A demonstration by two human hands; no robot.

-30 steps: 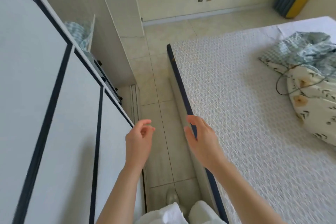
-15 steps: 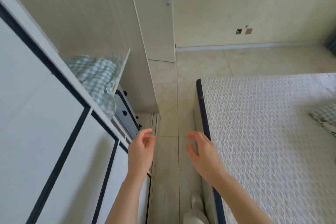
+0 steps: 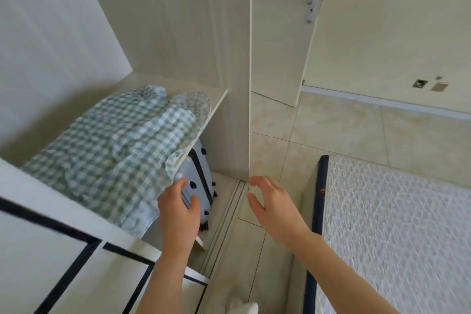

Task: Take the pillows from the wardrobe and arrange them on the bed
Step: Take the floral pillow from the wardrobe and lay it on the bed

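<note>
A green-and-white checked pillow (image 3: 119, 145) lies on a shelf (image 3: 204, 125) inside the open wardrobe (image 3: 178, 33) at the left, its corner hanging over the shelf's front edge. My left hand (image 3: 178, 211) is raised in front of the pillow's near corner, fingers apart, holding nothing. My right hand (image 3: 272, 204) hovers open over the floor between wardrobe and bed. The bed (image 3: 397, 237), a white textured mattress with a dark blue edge, fills the right side.
A grey-blue suitcase (image 3: 198, 181) stands under the shelf, just behind my left hand. The wardrobe's sliding door (image 3: 51, 262), white with dark trim, is at the lower left, its floor track (image 3: 224, 219) beside it. A room door (image 3: 280, 33) stands open beyond.
My view has swung left from the bed toward the wardrobe. The pillow on the shelf has come into full view, and both hands have moved nearer to it.
</note>
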